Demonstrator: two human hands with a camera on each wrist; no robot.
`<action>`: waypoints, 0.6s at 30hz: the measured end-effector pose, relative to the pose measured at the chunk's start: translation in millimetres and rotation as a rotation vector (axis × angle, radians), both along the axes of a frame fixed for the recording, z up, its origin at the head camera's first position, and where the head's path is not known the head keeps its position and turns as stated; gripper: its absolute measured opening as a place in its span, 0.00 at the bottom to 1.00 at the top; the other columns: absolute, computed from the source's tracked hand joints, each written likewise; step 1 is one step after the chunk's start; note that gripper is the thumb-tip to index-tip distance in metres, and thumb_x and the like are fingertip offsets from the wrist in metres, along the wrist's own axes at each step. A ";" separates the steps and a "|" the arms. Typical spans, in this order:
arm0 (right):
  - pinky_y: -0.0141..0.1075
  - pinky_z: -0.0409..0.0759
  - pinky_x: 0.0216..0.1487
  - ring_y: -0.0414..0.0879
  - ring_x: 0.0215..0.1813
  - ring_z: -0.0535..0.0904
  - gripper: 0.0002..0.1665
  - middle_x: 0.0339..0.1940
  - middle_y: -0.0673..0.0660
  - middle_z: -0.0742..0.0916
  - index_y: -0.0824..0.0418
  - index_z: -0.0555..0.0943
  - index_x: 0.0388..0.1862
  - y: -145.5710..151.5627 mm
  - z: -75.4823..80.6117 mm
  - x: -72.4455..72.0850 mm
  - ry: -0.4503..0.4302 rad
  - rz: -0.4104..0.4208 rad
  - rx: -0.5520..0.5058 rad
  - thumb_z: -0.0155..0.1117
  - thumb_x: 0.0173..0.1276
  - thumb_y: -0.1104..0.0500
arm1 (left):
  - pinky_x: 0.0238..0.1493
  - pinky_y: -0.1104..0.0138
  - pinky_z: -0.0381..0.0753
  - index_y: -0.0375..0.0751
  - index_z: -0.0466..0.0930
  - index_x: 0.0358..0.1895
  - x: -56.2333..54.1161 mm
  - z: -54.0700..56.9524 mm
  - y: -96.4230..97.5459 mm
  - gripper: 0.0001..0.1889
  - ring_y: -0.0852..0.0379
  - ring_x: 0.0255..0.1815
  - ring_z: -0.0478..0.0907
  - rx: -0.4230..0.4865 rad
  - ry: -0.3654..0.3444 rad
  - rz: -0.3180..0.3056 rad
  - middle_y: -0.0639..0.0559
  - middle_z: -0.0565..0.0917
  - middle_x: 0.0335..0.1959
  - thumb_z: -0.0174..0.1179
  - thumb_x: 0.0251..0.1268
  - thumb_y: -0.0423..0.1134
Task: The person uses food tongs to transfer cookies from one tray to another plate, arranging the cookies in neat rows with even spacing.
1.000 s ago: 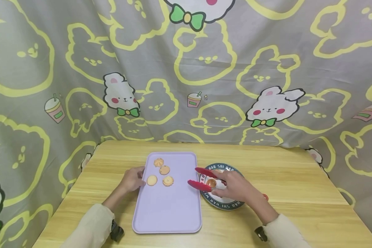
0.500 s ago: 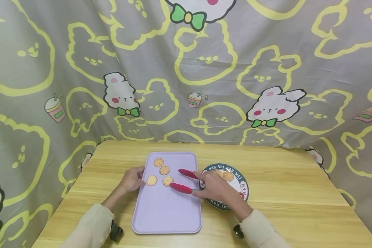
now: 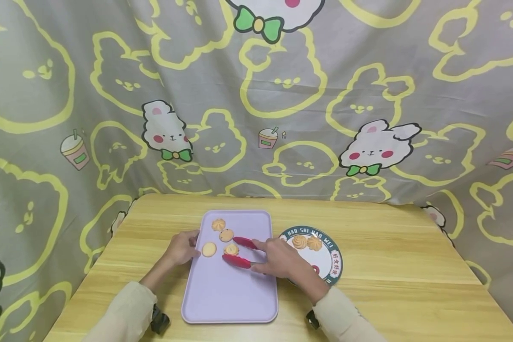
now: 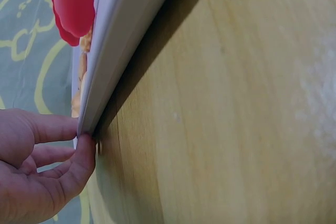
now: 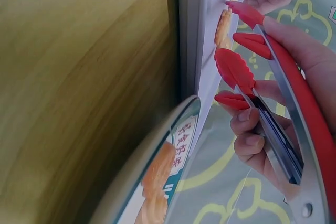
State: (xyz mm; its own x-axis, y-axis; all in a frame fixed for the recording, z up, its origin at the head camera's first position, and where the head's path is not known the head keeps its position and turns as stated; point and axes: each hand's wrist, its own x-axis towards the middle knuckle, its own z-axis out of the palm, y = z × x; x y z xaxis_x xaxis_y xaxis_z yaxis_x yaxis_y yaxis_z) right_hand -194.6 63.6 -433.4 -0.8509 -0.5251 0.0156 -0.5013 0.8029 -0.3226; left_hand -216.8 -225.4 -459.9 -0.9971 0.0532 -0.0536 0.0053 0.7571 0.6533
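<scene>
A lilac tray lies on the wooden table with several cookies on its far half. My left hand pinches the tray's left edge; the left wrist view shows a thumb and fingertips at the rim. With my right hand I hold red-tipped tongs over the tray. Their tips stand apart, one on each side of a scalloped cookie. Close by lie a smooth round cookie, a cookie with dark specks and a star-shaped cookie.
To the tray's right stands a round plate with a dark green lettered rim. Two swirled cookies lie on it, and my right forearm covers its near left part. A patterned curtain hangs behind the table.
My right hand has carried the tongs left from over the plate to the scalloped cookie on the tray, uncovering the plate's cookies. My left hand has stayed at the tray's edge.
</scene>
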 end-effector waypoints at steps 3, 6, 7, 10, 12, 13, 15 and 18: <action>0.28 0.67 0.18 0.41 0.27 0.68 0.42 0.32 0.52 0.83 0.52 0.73 0.65 -2.6 0.0 0.9 -0.034 -0.024 0.007 0.70 0.52 0.39 | 0.30 0.66 0.85 0.24 0.69 0.62 0.0 -0.6 0.1 0.35 0.51 0.32 0.79 -0.001 -0.001 0.000 0.39 0.83 0.35 0.64 0.41 0.23; 0.28 0.68 0.16 0.41 0.26 0.68 0.41 0.32 0.51 0.82 0.50 0.73 0.66 -3.7 -0.4 1.5 -0.064 -0.040 0.013 0.69 0.53 0.39 | 0.31 0.65 0.85 0.24 0.69 0.61 0.0 -0.5 0.5 0.35 0.51 0.32 0.79 -0.009 0.002 -0.003 0.38 0.83 0.35 0.64 0.41 0.24; 0.28 0.68 0.15 0.40 0.25 0.67 0.41 0.30 0.50 0.82 0.50 0.73 0.66 -4.0 -0.2 1.6 -0.069 -0.040 0.013 0.69 0.53 0.39 | 0.32 0.65 0.85 0.24 0.69 0.61 0.0 -0.6 0.3 0.35 0.51 0.32 0.79 -0.013 0.003 -0.004 0.38 0.83 0.35 0.65 0.41 0.24; 0.28 0.67 0.13 0.40 0.23 0.66 0.39 0.24 0.47 0.78 0.49 0.73 0.65 -4.3 0.2 1.7 -0.071 -0.035 0.020 0.68 0.55 0.39 | 0.32 0.64 0.85 0.24 0.69 0.61 0.2 0.3 0.4 0.35 0.51 0.32 0.79 -0.019 0.005 -0.007 0.38 0.83 0.35 0.65 0.42 0.24; 0.28 0.66 0.13 0.40 0.22 0.66 0.39 0.21 0.47 0.76 0.49 0.73 0.65 -4.1 0.2 1.7 -0.068 -0.032 0.024 0.68 0.55 0.39 | 0.32 0.64 0.85 0.24 0.69 0.61 0.3 1.0 0.5 0.35 0.51 0.32 0.79 -0.020 0.009 -0.011 0.38 0.83 0.35 0.65 0.41 0.24; 0.28 0.66 0.13 0.40 0.22 0.66 0.39 0.21 0.46 0.75 0.49 0.73 0.65 -4.0 -0.2 1.7 -0.063 -0.030 0.024 0.68 0.55 0.39 | 0.33 0.63 0.86 0.23 0.69 0.61 0.3 1.1 0.5 0.35 0.50 0.33 0.79 -0.021 0.007 -0.012 0.38 0.83 0.35 0.65 0.41 0.24; 0.28 0.66 0.13 0.40 0.22 0.66 0.39 0.20 0.46 0.75 0.48 0.73 0.65 -3.8 -1.5 1.3 -0.061 -0.029 0.022 0.68 0.55 0.39 | 0.34 0.62 0.86 0.23 0.68 0.61 0.6 1.5 0.7 0.35 0.49 0.35 0.80 -0.021 0.003 -0.015 0.38 0.83 0.35 0.65 0.42 0.24; 0.28 0.66 0.13 0.40 0.23 0.66 0.39 0.21 0.46 0.76 0.48 0.73 0.65 -3.1 -2.1 1.6 -0.059 -0.028 0.012 0.68 0.55 0.39 | 0.34 0.62 0.86 0.22 0.67 0.62 0.8 0.9 0.7 0.35 0.49 0.36 0.80 -0.023 -0.009 -0.009 0.38 0.83 0.36 0.65 0.43 0.24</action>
